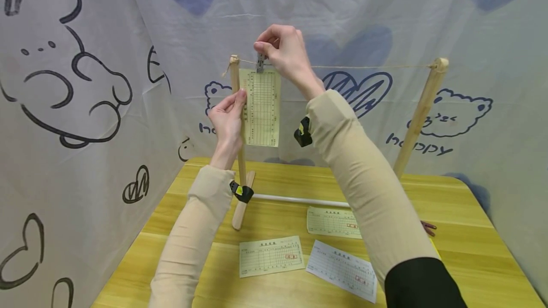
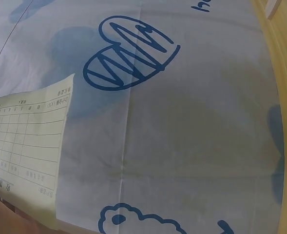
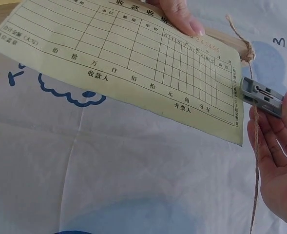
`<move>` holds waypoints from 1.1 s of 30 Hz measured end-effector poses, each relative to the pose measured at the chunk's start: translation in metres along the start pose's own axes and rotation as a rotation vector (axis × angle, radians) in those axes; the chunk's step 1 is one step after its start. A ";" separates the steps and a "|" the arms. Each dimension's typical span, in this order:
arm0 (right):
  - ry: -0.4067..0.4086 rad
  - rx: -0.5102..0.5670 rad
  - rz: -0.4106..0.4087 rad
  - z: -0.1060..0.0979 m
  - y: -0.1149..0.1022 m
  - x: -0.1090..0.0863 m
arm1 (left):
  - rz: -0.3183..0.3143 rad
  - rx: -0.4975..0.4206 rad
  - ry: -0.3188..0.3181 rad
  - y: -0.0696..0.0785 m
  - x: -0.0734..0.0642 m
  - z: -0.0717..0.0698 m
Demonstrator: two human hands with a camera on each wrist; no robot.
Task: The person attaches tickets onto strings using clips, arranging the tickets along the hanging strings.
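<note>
A pale yellow receipt slip hangs lengthwise just below a thin twine line. My left hand pinches its left edge between thumb and fingers. At the slip's upper edge, my right hand grips a grey clothespin by its handles. In the right wrist view the tip of the clothespin meets the printed slip beside the twine; whether it clamps both cannot be told. Only part of the slip shows in the left wrist view.
Wooden posts hold the twine at both ends, with a white rod low between them. On the wooden table lie two yellowish slips and a white slip. A reddish clip lies partly behind the right sleeve.
</note>
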State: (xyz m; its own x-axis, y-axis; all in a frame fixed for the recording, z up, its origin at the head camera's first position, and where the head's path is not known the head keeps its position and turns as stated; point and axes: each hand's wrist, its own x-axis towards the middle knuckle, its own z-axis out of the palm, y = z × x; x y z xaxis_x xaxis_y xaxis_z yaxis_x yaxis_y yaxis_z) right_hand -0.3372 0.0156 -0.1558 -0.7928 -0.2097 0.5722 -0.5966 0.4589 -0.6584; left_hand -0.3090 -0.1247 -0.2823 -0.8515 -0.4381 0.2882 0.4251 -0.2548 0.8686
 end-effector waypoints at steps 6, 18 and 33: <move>-0.019 -0.013 0.022 -0.002 0.001 0.000 | 0.003 -0.001 -0.002 0.000 0.000 0.002; -0.074 -0.026 0.046 -0.003 0.004 0.000 | 0.020 0.004 -0.003 0.000 -0.001 0.004; -0.118 -0.019 0.061 -0.007 0.006 -0.002 | 0.007 0.006 -0.003 0.000 -0.002 0.007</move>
State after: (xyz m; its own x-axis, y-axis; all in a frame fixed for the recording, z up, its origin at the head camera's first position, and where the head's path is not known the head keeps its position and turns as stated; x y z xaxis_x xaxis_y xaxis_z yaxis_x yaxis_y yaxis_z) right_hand -0.3385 0.0243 -0.1572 -0.8376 -0.2804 0.4689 -0.5450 0.4899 -0.6805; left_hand -0.3098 -0.1174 -0.2803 -0.8494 -0.4375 0.2950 0.4288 -0.2464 0.8692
